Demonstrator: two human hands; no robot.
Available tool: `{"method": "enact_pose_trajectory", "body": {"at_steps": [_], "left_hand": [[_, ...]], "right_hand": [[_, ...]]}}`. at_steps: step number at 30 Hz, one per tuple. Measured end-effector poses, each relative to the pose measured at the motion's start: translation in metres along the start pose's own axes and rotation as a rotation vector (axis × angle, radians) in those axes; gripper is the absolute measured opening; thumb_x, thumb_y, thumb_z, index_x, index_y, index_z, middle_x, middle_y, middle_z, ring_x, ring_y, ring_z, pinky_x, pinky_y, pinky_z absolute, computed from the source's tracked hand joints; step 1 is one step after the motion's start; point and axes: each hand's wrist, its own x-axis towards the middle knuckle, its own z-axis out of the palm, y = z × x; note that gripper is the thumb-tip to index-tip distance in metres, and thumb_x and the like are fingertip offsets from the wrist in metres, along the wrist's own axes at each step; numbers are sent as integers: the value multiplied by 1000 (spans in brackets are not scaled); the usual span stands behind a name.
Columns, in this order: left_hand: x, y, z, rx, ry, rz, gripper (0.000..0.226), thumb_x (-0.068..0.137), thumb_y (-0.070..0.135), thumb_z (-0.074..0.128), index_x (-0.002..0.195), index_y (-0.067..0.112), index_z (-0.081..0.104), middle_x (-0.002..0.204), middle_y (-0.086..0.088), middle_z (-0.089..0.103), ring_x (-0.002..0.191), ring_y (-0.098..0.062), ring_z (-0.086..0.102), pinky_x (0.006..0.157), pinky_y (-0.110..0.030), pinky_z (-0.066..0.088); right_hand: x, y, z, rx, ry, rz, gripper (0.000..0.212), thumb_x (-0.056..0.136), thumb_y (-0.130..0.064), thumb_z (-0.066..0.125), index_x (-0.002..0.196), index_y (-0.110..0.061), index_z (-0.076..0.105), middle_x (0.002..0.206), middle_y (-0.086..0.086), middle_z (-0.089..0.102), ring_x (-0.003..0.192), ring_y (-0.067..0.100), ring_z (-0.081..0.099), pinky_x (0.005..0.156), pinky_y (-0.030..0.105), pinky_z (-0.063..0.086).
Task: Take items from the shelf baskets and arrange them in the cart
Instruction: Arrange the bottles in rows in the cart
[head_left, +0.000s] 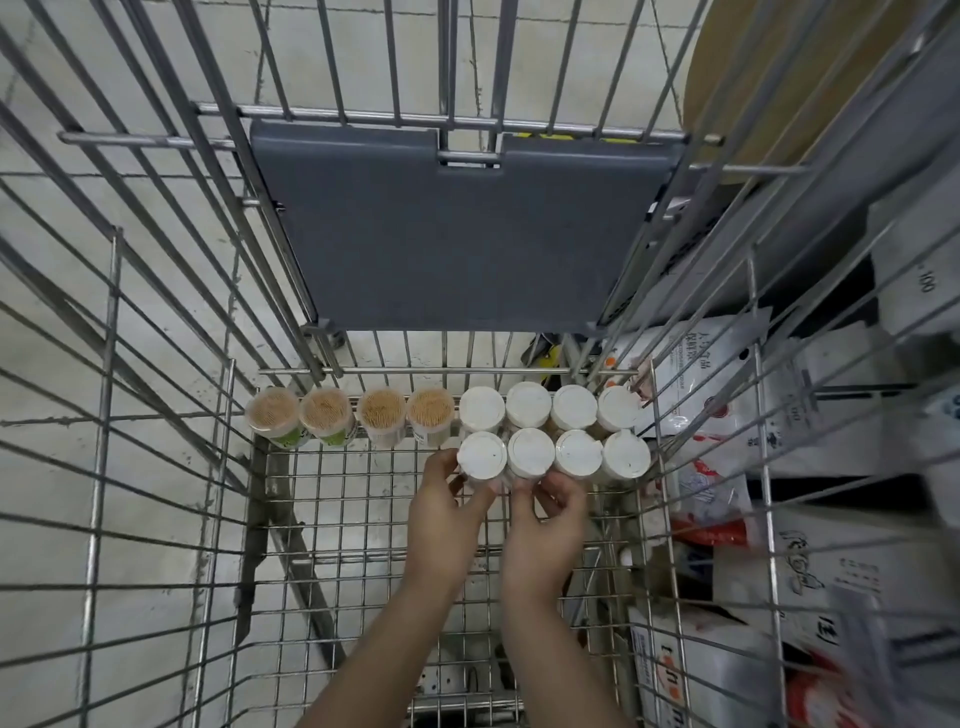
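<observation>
I look down into a wire cart (332, 525). Against its far wall stand several clear toothpick jars (326, 410) on the left and two rows of white-lidded jars (574, 407) on the right. My left hand (447, 512) grips the front row's leftmost white-lidded jar (482, 454) from its left and near side. My right hand (550, 525) has its fingers curled around the neighbouring white-lidded jar (531, 452) from the near side. Both jars stand upright on the cart floor, touching their neighbours.
A grey plastic child-seat flap (457, 234) hangs on the cart's far wall above the jars. Outside the right wall, shelves hold white packets and boxes (810, 571). The cart's wire floor in front of the jars and to the left shows bare mesh over a concrete floor.
</observation>
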Motion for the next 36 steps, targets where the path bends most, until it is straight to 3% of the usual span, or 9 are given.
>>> {"method": "enact_pose_trajectory", "body": {"at_steps": [5,9,13,19,21,25,28,31,36], "left_hand": [[-3,-1,-5,34,-96,-20,50,85,19,70,128,25,46,118,20,54,116,-10,51,97,-29,44],[-14,0,-22,133,-137,-102,67,88,20,66,147,17,33,144,2,42,131,-20,41,109,-39,36],[-42,3,-53,159,-141,-184,54,91,16,62,141,13,41,139,-6,49,124,-20,47,105,-35,39],[-115,10,-103,266,-176,-221,39,93,17,60,130,8,51,128,-9,56,113,-19,52,100,-30,40],[-144,15,-117,305,-200,-184,35,94,18,58,127,8,54,127,-7,56,112,-17,52,98,-28,40],[-212,28,-142,411,-242,-90,36,96,19,53,131,10,51,124,-1,56,105,-12,51,81,-17,40],[-270,43,-165,449,-302,6,33,96,22,53,128,13,53,125,-1,59,101,-13,59,83,-23,48],[-331,56,-194,422,-331,62,36,95,27,56,130,20,51,121,8,57,107,-9,56,84,-20,42],[-417,62,-241,379,-323,136,34,93,21,60,125,24,51,114,14,57,101,3,54,79,-2,40]], "right_hand": [[-1,3,-14,-67,-76,-24,20,87,-6,66,103,-14,57,103,0,62,99,16,59,72,4,43],[-8,3,-40,-163,-168,-28,19,89,-1,60,102,-16,58,102,-1,61,102,17,57,84,21,43],[-29,-4,-72,-281,-282,-50,20,91,-5,59,102,-20,57,105,-2,60,104,17,57,88,27,44],[-86,-26,-116,-485,-470,-10,30,95,-7,53,124,-14,53,124,-3,56,114,14,55,91,21,43],[-111,-35,-132,-521,-527,-10,30,95,-6,52,124,-15,52,125,-1,55,115,15,55,97,30,47],[-164,-54,-173,-550,-640,-29,30,96,-6,51,126,-7,50,121,3,55,116,14,54,87,11,43],[-208,-69,-207,-612,-655,-63,34,98,-14,52,131,-10,50,128,1,55,119,16,53,98,26,43],[-252,-80,-246,-593,-638,-92,34,97,-15,53,131,-10,52,130,2,57,119,17,53,103,34,42],[-322,-87,-308,-537,-635,-151,29,97,-17,54,126,-15,54,123,-4,59,115,12,53,93,23,40]]}}
